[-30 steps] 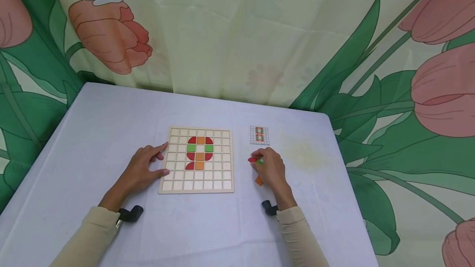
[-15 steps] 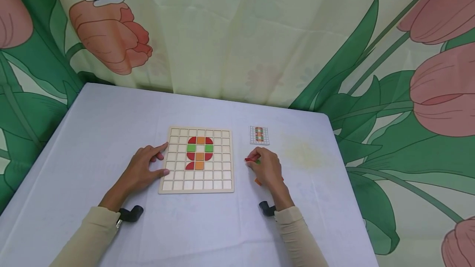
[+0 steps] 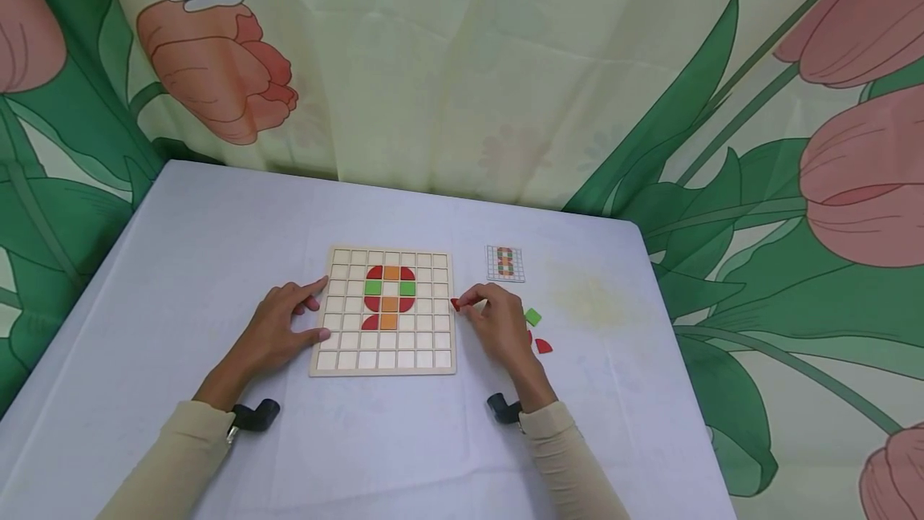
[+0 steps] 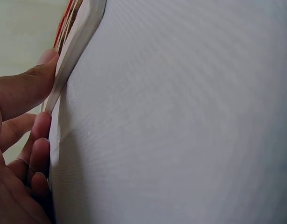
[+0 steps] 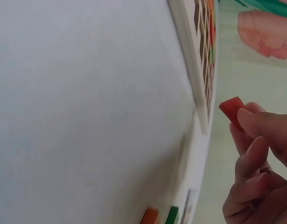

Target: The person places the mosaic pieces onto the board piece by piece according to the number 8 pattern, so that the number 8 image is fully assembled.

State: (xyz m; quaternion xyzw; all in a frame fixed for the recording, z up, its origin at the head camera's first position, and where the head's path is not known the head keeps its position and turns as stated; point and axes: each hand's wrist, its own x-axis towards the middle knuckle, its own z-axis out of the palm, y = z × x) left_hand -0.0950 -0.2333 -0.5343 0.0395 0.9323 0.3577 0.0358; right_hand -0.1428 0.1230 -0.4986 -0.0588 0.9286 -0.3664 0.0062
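A pale wooden grid board (image 3: 429, 351) lies on the table, with red quarter-round, orange square and green square tiles set in its middle cells. My left hand (image 3: 277, 327) rests at the board's left edge, thumb and index finger spread apart and touching the rim. Just off the right edge, my right hand (image 3: 500, 327) pinches a red quarter-round tile (image 5: 232, 110) between thumb and fingers, held above the cloth. To the right of that hand lie a green tile (image 3: 532, 317) and a red tile (image 3: 544, 346); another red one is partly hidden behind the hand.
A small pattern card (image 3: 504, 263) showing a coloured grid lies beyond the right hand. White cloth covers the table (image 3: 390, 448). A printed curtain (image 3: 447, 87) hangs behind its far edge. Each wrist wears a black camera (image 3: 257, 416).
My right hand has moved left to the board's right edge with the red tile. The green tile now lies loose on the table. My left hand has stayed put.
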